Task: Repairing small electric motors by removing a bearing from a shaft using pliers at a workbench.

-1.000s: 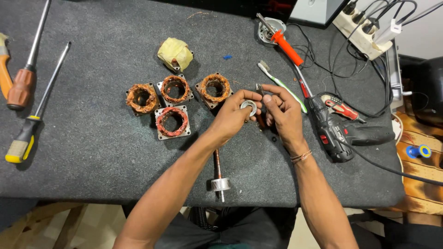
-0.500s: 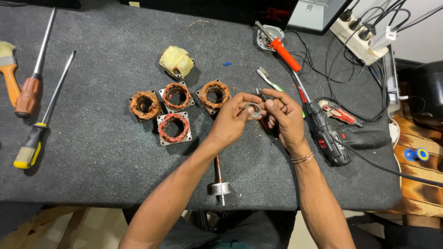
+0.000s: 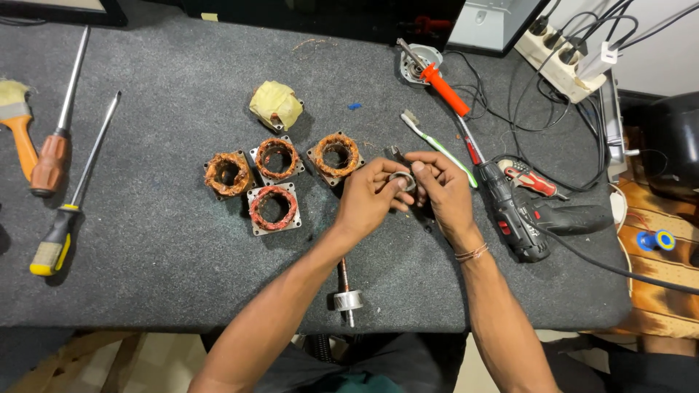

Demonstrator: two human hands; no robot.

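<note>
Head view, looking down on a dark grey worktable (image 3: pixel 145 276).

Both hands meet over the middle of the table. The left hand (image 3: pixel 368 200) and the right hand (image 3: pixel 444 189) together pinch a small metal ring (image 3: pixel 401 180), fingertips closed on its rim from either side. The ring is held just above the table surface, to the right of the coil group. A dark metal piece (image 3: pixel 394 154) shows behind the fingers; whether the right hand also holds it cannot be told, as the fingers cover most of it.

Left of the hands lie four square stator coils with copper windings (image 3: pixel 277 159), set close together, and behind them a coil wrapped in yellow tape (image 3: pixel 276 105). Below the forearms, near the table's front edge, lies a rotor shaft with a steel collar (image 3: pixel 346 298).

To the right of the hands: a green-and-white toothbrush (image 3: pixel 437 148), an orange-handled screwdriver (image 3: pixel 443 87), a black cordless drill (image 3: pixel 513 215), and red-handled pliers (image 3: pixel 529 179) just beside it. A white power strip (image 3: pixel 561 62) sits at the far right corner with cables trailing.

At the left edge lie two long screwdrivers: one with a brown handle (image 3: pixel 51 164), one with a black-and-yellow handle (image 3: pixel 54 244). A paintbrush (image 3: pixel 16 120) lies beside them.
</note>
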